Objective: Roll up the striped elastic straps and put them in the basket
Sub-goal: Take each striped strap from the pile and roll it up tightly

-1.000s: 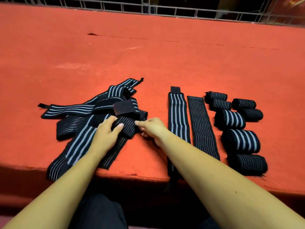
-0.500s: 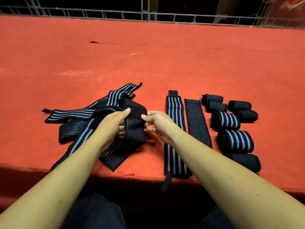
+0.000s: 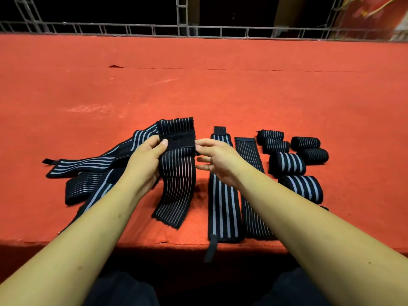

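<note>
My left hand [image 3: 145, 164] and right hand [image 3: 217, 160] pinch one unrolled strap [image 3: 176, 173]. Several rolls [image 3: 287, 163] lie finished; two flat straps [image 3: 223, 195] and a pile [image 3: 88, 164] wait. I see no basket.

**Straps: one lifted, the others lying sorted**

The held strap [image 3: 177, 173], black with thin pale stripes, is hanging upright, folding over at a black fastener band near its top, with its lower end touching down. The left hand [image 3: 145, 160] and right hand [image 3: 217, 157] are pinching its sides. A loose heap [image 3: 88, 171] is sprawling to its left. To its right, a wide-striped strap [image 3: 223, 195] and a thin-striped strap [image 3: 249, 155] are lying flat side by side. Beyond them, rolls [image 3: 287, 163] are sitting in two rows.
</note>
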The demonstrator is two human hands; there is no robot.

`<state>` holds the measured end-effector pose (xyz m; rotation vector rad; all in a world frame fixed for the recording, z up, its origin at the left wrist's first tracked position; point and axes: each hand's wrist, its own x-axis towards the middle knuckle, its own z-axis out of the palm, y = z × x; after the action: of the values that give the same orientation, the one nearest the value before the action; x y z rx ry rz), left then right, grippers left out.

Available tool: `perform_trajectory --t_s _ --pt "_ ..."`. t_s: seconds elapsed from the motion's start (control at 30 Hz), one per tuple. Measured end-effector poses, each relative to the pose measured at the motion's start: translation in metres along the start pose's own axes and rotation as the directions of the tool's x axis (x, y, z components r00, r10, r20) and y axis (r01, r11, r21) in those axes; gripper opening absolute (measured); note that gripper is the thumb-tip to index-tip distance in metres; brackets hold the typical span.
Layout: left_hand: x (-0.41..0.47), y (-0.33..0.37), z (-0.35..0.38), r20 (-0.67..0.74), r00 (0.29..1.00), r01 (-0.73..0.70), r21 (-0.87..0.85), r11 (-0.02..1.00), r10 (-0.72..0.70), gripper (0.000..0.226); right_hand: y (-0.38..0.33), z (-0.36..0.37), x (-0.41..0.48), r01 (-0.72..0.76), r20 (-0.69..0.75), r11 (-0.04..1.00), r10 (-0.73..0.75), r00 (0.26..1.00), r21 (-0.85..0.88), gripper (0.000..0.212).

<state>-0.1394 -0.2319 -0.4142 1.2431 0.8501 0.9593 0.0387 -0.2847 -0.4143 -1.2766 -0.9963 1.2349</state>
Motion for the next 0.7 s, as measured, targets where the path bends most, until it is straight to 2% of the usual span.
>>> perform_trajectory --t_s 0.13,0.27,0.4,0.5,0.6,0.7 --pt "0.001 -0.001 0.007 -0.003 0.999 0.037 0.059 0.998 -0.037 0.024 -0.008 0.0 -0.007 0.052 0.018 0.999 -0.051 0.999 -0.017 0.017" --pt "0.001 -0.008 0.011 0.127 0.99 0.04 0.176 0.984 -0.063 0.022 -0.019 -0.008 -0.006 0.104 -0.046 0.978 -0.114 0.992 -0.183 0.03" --pt "0.001 -0.003 0.021 0.063 0.996 0.054 0.099 0.994 -0.06 0.015 -0.025 -0.018 0.0 0.105 -0.114 0.904 -0.166 0.98 -0.415 0.046" --pt "-0.002 0.002 0.029 0.018 0.995 0.098 0.083 0.992 -0.1 0.013 -0.022 -0.023 0.006 0.073 -0.177 0.889 -0.169 0.97 -0.451 0.037" --pt "-0.003 0.004 0.026 0.034 0.985 0.163 0.1 0.982 -0.167 0.021 -0.019 -0.03 0.008 0.054 -0.256 0.856 -0.213 0.943 -0.515 0.022" --pt "-0.009 0.009 0.014 0.128 0.97 0.193 0.102 0.976 -0.205 0.018 -0.017 -0.054 0.007 0.019 -0.4 0.867 -0.25 0.882 -0.499 0.028"
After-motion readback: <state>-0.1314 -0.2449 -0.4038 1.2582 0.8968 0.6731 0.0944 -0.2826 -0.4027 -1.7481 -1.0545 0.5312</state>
